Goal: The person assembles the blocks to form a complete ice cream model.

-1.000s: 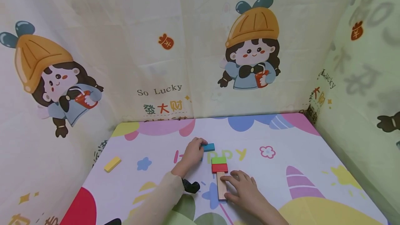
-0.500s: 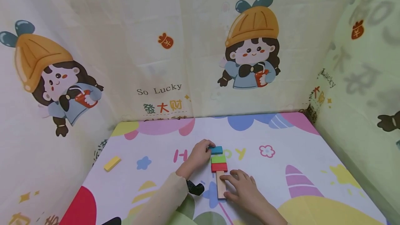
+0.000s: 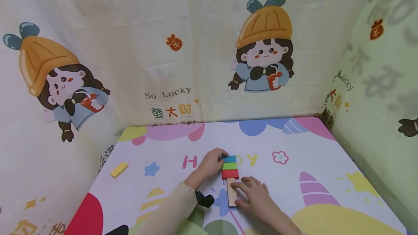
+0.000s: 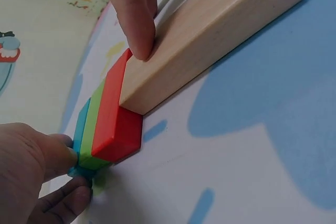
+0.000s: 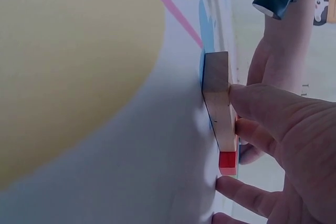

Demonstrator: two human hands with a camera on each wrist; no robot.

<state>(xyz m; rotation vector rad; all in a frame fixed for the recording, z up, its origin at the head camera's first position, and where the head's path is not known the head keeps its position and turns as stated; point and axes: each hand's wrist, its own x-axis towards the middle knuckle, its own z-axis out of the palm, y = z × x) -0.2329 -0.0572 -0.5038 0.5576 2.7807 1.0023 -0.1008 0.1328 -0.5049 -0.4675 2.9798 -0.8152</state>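
Note:
My left hand [image 3: 209, 163] pinches a blue wooden block [image 3: 231, 159] by its left end, thumb and fingers round it. Directly before the blue block lies a green block [image 3: 230, 166], then a red block [image 3: 230, 174], all three side by side in a row. A longer plain wood block [image 3: 232, 193] runs from the red block toward me, its far end against the red one in the left wrist view. My right hand [image 3: 258, 199] rests on the plain block [image 5: 220, 111], index fingertip near its far end and thumb near its close end, other fingers spread.
A yellow block [image 3: 119, 169] lies alone at the table's left. The tabletop [image 3: 261, 177] bears a printed cloth with shapes and letters. Patterned cloth walls [image 3: 209, 46] close off the back and both sides. A black device [image 3: 205, 199] sits on the left wrist.
My left hand has brought the blue block right and toward me, closing the gap to the green block. The right hand stays on the plain wood block.

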